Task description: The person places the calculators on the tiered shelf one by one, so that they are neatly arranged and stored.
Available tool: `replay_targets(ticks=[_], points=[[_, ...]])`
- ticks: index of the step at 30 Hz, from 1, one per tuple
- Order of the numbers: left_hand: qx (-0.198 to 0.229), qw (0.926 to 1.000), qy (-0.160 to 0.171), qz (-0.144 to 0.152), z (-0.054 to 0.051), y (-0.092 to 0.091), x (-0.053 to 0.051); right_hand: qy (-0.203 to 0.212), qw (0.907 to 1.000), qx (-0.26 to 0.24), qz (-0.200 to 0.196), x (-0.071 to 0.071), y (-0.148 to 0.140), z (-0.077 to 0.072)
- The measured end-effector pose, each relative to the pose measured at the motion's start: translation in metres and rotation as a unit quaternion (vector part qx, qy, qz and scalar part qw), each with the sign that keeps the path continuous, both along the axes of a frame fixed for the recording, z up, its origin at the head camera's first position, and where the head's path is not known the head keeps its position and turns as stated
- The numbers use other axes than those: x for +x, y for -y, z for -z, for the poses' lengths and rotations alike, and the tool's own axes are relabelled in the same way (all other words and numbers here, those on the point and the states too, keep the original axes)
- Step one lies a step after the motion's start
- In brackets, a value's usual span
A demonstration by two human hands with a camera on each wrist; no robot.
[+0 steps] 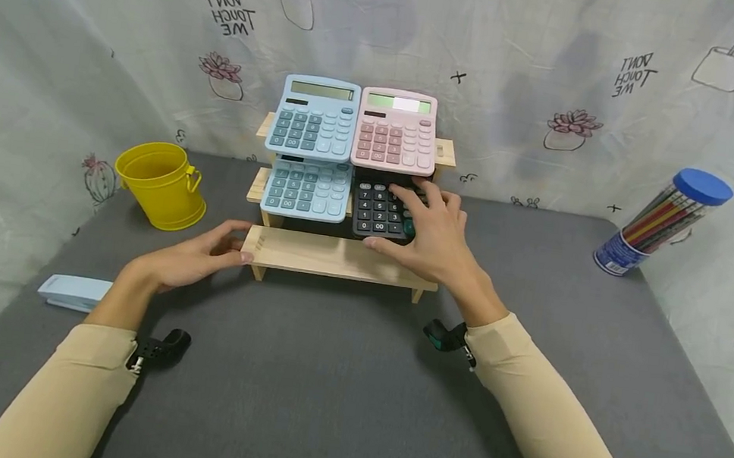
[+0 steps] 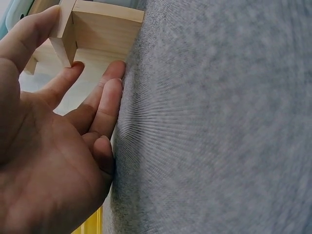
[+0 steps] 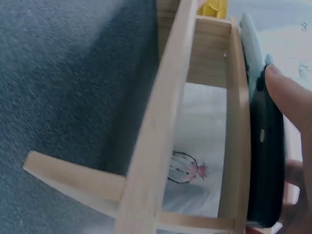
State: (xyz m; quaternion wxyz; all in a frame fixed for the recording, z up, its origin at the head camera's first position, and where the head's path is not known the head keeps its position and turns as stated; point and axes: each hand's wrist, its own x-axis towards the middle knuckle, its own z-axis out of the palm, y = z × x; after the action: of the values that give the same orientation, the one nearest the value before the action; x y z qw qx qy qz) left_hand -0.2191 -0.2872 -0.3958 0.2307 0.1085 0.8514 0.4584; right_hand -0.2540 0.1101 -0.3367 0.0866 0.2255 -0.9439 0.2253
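A stepped wooden stand holds calculators on its upper two steps. On the top step, a light blue calculator leans beside a pink calculator. The middle step carries another light blue calculator and a black calculator. My right hand grips the black calculator, thumb at its lower edge and fingers over its upper right part, covering some keys. My left hand pinches the left end of the bare lowest step between thumb and forefinger; the other fingers are below, near the grey cloth.
A yellow bucket stands left of the stand. At the far left lies a pale blue stapler-like object, partly behind the left forearm. A blue-lidded tube of pencils stands at the right. Behind hangs a printed curtain.
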Motion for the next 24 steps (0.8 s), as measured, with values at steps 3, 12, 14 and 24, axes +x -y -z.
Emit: replay_targets(ticks=[3, 12, 14, 24], points=[[-0.001, 1.0000, 0.001, 0.000, -0.001, 0.000, 0.001, 0.006, 1.0000, 0.003, 0.001, 0.001, 0.000, 0.001], [0.009, 1.0000, -0.003, 0.002, -0.001, -0.001, 0.001, -0.022, 0.9994, 0.003, 0.029, 0.003, 0.009, 0.003], [0.009, 1.0000, -0.002, 0.003, 0.000, -0.002, 0.001, -0.022, 0.9992, 0.005, 0.034, 0.002, 0.010, 0.004], [-0.006, 1.0000, 0.000, 0.003, -0.001, 0.001, -0.001, -0.010, 0.9992, 0.015, 0.035, 0.001, 0.010, 0.005]])
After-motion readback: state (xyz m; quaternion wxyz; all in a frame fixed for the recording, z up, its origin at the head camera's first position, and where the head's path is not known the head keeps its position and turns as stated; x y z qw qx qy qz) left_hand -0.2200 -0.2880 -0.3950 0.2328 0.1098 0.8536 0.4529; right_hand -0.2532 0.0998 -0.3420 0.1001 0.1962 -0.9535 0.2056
